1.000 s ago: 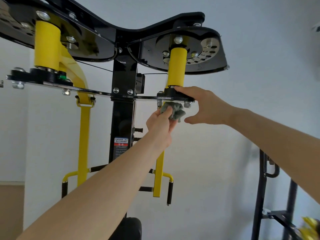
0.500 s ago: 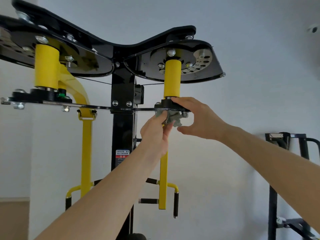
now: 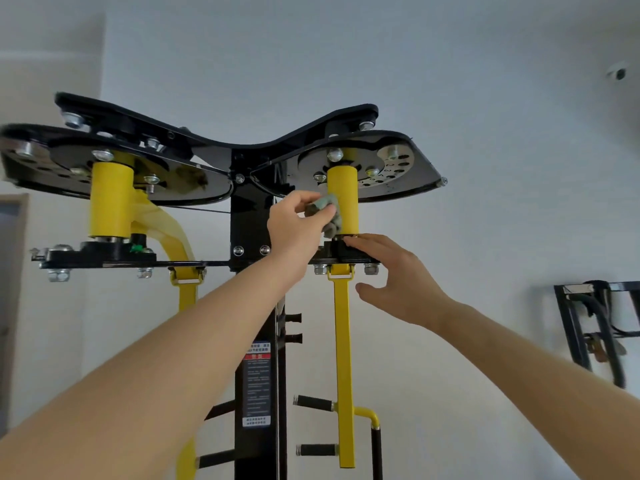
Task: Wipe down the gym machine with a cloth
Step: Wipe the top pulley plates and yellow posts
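Observation:
A black and yellow gym machine (image 3: 250, 223) rises in front of me, seen from below. My left hand (image 3: 294, 226) grips a crumpled grey-green cloth (image 3: 325, 211) and presses it against the left side of the right yellow pivot cylinder (image 3: 346, 202). My right hand (image 3: 394, 282) rests with straight fingers on the black bearing block (image 3: 346, 252) under that cylinder, thumb below the flat black plate. A yellow arm (image 3: 344, 368) hangs down from the plate.
A second yellow cylinder (image 3: 110, 199) and its arm stand at the left. Black cam plates (image 3: 408, 174) with bolts spread overhead. A black rack (image 3: 588, 327) stands at the right against the white wall. Black handle grips (image 3: 315, 403) stick out low on the yellow arm.
My left hand lifted the cloth from under the black plate up onto the side of the yellow cylinder. My right hand stayed on the bearing block. The view tilted upward.

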`<act>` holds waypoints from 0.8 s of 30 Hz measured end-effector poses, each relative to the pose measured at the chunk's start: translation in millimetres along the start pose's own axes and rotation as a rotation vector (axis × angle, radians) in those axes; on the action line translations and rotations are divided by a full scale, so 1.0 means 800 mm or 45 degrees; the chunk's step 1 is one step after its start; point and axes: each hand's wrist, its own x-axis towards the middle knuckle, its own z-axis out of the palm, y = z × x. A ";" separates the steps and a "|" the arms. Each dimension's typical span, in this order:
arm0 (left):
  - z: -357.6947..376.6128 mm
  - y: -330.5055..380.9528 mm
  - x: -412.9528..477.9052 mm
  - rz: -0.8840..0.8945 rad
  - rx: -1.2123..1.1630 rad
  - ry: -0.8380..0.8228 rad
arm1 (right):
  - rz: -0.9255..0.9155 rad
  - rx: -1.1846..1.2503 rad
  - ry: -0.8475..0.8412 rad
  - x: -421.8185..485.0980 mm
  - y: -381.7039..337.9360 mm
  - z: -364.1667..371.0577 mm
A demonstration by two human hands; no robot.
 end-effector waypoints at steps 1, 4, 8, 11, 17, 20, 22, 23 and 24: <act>0.003 0.006 0.009 0.036 0.030 0.004 | 0.009 0.000 0.000 0.000 0.000 0.000; 0.009 0.022 0.022 0.090 -0.019 -0.040 | 0.041 0.002 -0.007 0.000 0.000 0.002; 0.008 0.007 0.021 0.169 0.087 -0.117 | 0.055 0.028 -0.012 0.000 0.001 0.002; -0.002 -0.012 0.012 0.152 0.135 -0.141 | 0.051 0.037 -0.005 0.001 0.001 0.004; -0.019 -0.020 -0.004 0.314 0.324 -0.217 | 0.059 0.069 0.000 0.001 0.003 0.007; -0.014 -0.010 0.005 0.511 0.475 -0.211 | 0.069 0.071 0.006 0.000 0.003 0.008; -0.005 -0.001 0.014 0.655 0.569 -0.219 | 0.077 0.073 -0.002 0.001 0.001 0.007; 0.000 0.004 0.019 0.717 0.614 -0.228 | 0.080 0.073 -0.008 0.001 0.001 0.006; 0.004 0.008 0.023 0.762 0.649 -0.235 | 0.084 0.074 -0.013 0.001 0.000 0.005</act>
